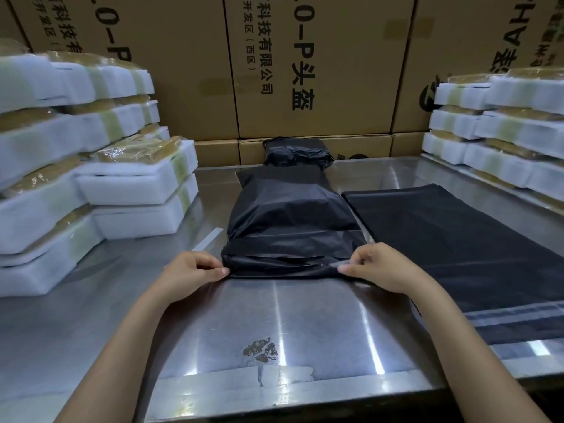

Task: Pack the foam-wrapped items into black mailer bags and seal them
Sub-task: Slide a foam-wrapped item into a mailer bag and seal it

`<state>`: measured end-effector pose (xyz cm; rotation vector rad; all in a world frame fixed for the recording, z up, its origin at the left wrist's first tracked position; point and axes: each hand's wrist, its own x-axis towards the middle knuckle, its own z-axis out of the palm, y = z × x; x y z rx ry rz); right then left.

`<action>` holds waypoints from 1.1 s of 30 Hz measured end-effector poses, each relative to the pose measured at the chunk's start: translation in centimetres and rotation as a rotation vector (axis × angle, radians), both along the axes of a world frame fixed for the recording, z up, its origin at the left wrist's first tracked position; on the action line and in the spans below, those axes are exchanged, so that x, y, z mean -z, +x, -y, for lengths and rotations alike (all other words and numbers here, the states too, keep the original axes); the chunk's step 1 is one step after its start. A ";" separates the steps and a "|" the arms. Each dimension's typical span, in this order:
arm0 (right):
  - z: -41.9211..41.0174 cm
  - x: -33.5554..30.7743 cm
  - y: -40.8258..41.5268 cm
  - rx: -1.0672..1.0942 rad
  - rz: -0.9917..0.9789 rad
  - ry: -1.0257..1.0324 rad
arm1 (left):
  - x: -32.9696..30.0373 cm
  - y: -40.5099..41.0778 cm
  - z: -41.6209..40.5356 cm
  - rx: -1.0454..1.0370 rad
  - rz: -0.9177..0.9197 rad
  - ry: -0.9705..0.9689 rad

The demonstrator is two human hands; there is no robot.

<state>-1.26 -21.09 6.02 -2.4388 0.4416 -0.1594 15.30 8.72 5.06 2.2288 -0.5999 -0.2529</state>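
A filled black mailer bag (290, 221) lies in the middle of the steel table (274, 325), its near flap folded over. My left hand (189, 271) pinches the flap's near left corner. My right hand (378, 267) pinches the near right corner, where a thin pale strip shows between its fingertips. Another packed black bag (297, 152) lies behind it against the cartons. Flat empty black mailer bags (464, 248) are stacked to the right. Foam-wrapped items are piled at the left (91, 166) and at the right (500, 132).
Brown cartons (305, 65) with printed lettering wall off the back of the table. A pale strip (209, 238) lies on the steel left of the bag. A worn dark patch (261, 351) marks the table near its front edge.
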 end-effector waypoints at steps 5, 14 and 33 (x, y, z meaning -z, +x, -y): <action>0.2 -0.8 -0.1 0.227 0.234 0.786 | -0.2 0.1 -0.2 0.016 0.007 0.003; 4.4 0.4 -2.5 0.541 0.927 1.844 | -0.2 -0.1 0.0 0.041 0.013 -0.004; -9.7 -5.2 3.8 -0.067 0.245 1.641 | -6.1 -7.6 4.1 0.172 0.255 -0.654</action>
